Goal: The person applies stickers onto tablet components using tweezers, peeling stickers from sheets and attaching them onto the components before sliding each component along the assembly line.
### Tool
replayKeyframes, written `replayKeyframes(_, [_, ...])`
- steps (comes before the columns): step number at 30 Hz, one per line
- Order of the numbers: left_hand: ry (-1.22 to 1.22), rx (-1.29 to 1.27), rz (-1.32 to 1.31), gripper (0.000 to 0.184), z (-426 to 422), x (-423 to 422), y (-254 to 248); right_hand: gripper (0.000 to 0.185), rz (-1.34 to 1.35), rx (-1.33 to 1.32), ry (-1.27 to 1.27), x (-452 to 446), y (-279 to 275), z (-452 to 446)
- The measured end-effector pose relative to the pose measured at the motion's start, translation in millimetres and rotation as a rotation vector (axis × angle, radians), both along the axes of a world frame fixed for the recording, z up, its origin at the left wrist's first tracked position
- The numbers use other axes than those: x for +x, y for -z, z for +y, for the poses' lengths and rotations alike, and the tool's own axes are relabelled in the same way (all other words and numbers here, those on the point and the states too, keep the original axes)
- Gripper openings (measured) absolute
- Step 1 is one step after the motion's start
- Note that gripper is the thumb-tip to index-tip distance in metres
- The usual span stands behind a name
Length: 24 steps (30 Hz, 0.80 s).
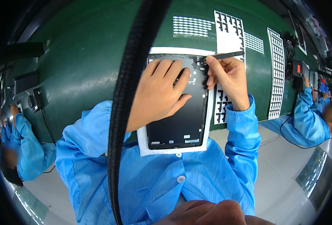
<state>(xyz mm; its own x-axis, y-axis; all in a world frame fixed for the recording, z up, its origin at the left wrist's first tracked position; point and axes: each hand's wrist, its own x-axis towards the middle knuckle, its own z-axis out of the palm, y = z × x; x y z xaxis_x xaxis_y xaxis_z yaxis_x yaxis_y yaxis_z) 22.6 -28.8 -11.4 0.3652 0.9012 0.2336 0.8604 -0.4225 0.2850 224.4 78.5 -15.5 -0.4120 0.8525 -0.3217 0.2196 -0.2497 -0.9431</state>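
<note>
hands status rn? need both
Left hand: open, palm down over the black panel, no object visible in its grasp.
Right hand: closed, holding a slim dark tool.

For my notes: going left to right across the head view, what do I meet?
A co-worker's blue sleeve, the left hand over the dark panel, the right hand gripping a black tool, the long narrow sheet of black shapes, another co-worker's blue sleeve.
</note>
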Motion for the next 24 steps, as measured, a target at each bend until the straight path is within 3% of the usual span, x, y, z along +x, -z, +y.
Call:
replayKeyframes(19, [-0.043, 0.036, 0.070, 0.062, 6, 10, 0, 0.031, 0.020, 0.041, 0.012, 0, 4, -2])
replayKeyframes(24, [-0.062, 0.051, 0.103, 0.064, 5, 15, 1, 0.028, 0.054, 0.184, 0.202, -1, -4, -3])
